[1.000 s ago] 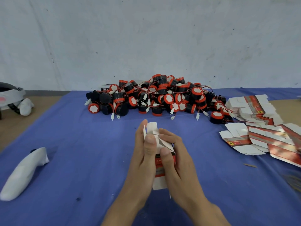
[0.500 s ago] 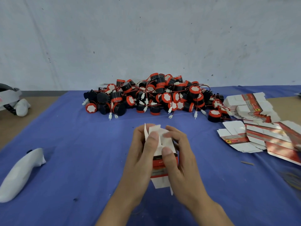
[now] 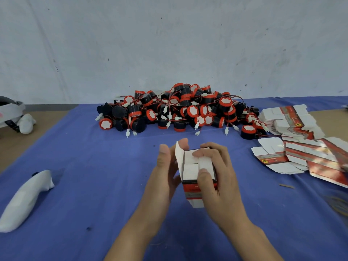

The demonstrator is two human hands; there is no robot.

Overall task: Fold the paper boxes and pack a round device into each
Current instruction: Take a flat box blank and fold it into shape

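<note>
A small white paper box (image 3: 190,171) with a red and black band is held upright above the blue cloth in the middle. My left hand (image 3: 163,172) cups its left side, the fingers behind a raised white flap. My right hand (image 3: 216,174) grips the right side, its fingers pressing the end flaps down and its thumb on the front face. A large heap of black and red round devices (image 3: 175,110) with red wires and white plugs lies behind the box. Flat unfolded boxes (image 3: 293,151) are piled at the right.
A blue cloth (image 3: 84,166) covers the table, with bare brown table at both sides. A white wrapped object (image 3: 26,198) lies at the left front. A white and grey headset (image 3: 11,115) sits at the far left edge. A grey wall stands behind.
The box has opened from a flattened shape into a square tube, and my right fingers have moved on top to fold the end flaps down. The view has shifted slightly.
</note>
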